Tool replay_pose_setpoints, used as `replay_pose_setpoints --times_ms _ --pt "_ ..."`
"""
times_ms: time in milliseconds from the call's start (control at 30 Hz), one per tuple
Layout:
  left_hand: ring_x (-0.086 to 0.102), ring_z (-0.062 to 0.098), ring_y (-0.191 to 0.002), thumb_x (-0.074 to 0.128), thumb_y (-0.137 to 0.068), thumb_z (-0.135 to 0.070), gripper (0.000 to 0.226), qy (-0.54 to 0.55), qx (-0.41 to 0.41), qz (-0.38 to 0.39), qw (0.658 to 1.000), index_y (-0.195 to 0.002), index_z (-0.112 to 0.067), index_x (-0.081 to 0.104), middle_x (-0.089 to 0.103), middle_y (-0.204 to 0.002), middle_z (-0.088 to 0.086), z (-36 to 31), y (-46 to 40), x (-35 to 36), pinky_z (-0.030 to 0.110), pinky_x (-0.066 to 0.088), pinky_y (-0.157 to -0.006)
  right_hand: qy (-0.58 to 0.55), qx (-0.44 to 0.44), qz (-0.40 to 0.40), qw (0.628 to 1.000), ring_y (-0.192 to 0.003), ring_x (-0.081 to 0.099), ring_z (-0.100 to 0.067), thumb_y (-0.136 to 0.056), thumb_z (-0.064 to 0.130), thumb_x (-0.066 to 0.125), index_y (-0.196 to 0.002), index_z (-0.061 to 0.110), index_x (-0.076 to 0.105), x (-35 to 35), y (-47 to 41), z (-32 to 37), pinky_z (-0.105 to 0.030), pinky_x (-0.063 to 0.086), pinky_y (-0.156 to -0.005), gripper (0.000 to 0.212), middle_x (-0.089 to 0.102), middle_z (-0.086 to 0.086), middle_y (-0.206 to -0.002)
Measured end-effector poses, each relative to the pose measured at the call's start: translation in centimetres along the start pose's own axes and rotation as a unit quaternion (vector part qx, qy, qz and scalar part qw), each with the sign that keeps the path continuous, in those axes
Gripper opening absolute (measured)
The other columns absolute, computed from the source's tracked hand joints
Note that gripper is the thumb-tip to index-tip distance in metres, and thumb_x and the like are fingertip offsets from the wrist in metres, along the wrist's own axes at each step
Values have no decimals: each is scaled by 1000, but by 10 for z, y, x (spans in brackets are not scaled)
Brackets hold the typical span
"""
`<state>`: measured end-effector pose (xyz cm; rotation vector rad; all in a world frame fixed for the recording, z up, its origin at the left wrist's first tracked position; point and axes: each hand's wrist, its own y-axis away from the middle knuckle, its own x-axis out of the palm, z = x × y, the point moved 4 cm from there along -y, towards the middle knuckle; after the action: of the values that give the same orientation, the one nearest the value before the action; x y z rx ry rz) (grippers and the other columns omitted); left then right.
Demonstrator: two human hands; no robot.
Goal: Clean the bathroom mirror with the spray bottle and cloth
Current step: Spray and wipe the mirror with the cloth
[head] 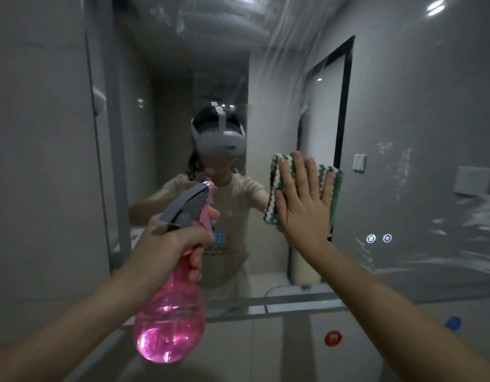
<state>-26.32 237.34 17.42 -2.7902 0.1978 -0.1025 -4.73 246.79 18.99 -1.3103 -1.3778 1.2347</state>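
The bathroom mirror (403, 111) fills most of the view, with wet streaks across its top and right side. My left hand (169, 252) grips the neck of a pink spray bottle (169, 321) with a grey trigger head, its nozzle aimed at the glass. My right hand (303, 205) presses flat, fingers straight and spread, on a folded green-and-white striped cloth (333, 183) against the mirror, right of centre. The mirror reflects a person wearing a headset.
Two lit touch icons (379, 238) glow on the glass at the lower right. Below the mirror's bottom edge (293, 310) a red cap (333, 338) and a blue cap (453, 323) show on the counter. A grey wall lies to the left.
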Motion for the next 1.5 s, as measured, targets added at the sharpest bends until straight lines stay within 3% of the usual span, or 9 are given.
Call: replay_pose_setpoints --times_ms 267,433,567,667,767,900,1033,1167,1500 --pt "37 19 -34 60 -80 -11 46 -31 -11 -93 995 -35 -12 55 36 -34 3 7 6 -75 25 39 -38 -31 37 -21 999 -144 20 -24 -103 37 25 -149 20 31 6 -44 105 -51 2 -115 50 33 -11 -153" --pt "39 24 -33 72 -44 -28 28 -41 -43 -93 994 -53 -5 59 39 -36 9 7 25 -120 26 39 -37 -81 -92 -3 992 -143 29 -30 -101 37 37 -147 20 38 7 -65 203 -56 11 -116 49 34 -10 -153" --pt "38 24 -26 84 -26 -26 74 -103 -55 -97 988 -82 12 56 40 -35 7 -3 36 -135 23 38 -33 -87 -163 3 983 -143 29 -28 -100 36 39 -147 20 39 10 -65 235 -56 12 -116 49 35 -9 -153" --pt "36 23 -32 70 -47 -20 43 -76 -15 -92 993 -86 -1 68 39 -41 10 -14 36 -127 31 39 -44 -92 -224 1 970 -142 31 -27 -100 36 39 -147 21 40 11 -69 223 -54 15 -116 49 36 -8 -152" --pt "35 24 -34 65 -58 -18 13 -84 -9 -89 992 -50 -8 63 37 -37 11 -19 32 -107 28 37 -41 -76 -271 1 960 -142 30 -25 -101 38 38 -146 23 40 10 -72 192 -53 19 -116 48 36 -7 -153" --pt "36 24 -34 68 -52 -19 27 -77 -35 -74 994 -33 -12 50 36 -35 9 -10 20 -76 29 37 -42 -48 -222 -12 974 -142 32 -25 -102 40 36 -146 25 40 4 -67 123 -53 22 -115 47 36 -7 -152" --pt "33 22 -34 71 -48 -14 12 -40 -26 -43 998 -57 -7 67 36 -40 8 -1 12 -40 29 35 -42 -8 -185 -5 983 -143 29 -25 -102 40 37 -148 24 36 -1 -48 53 -53 25 -114 49 33 -7 -154" --pt "33 21 -30 62 -75 -7 29 -31 -14 -34 999 -47 -13 67 35 -37 5 6 1 -11 23 35 -36 11 -181 3 984 -144 27 -25 -103 41 35 -151 24 30 -3 -28 11 -54 28 -112 50 30 -6 -155" --pt "44 17 -34 60 -84 -9 44 -50 -49 -72 995 -42 -13 50 44 -37 2 34 -12 -48 32 39 -51 -22 -22 3 1000 -145 18 -23 -102 39 28 -151 22 21 4 -26 58 -54 7 -115 52 28 -7 -156"
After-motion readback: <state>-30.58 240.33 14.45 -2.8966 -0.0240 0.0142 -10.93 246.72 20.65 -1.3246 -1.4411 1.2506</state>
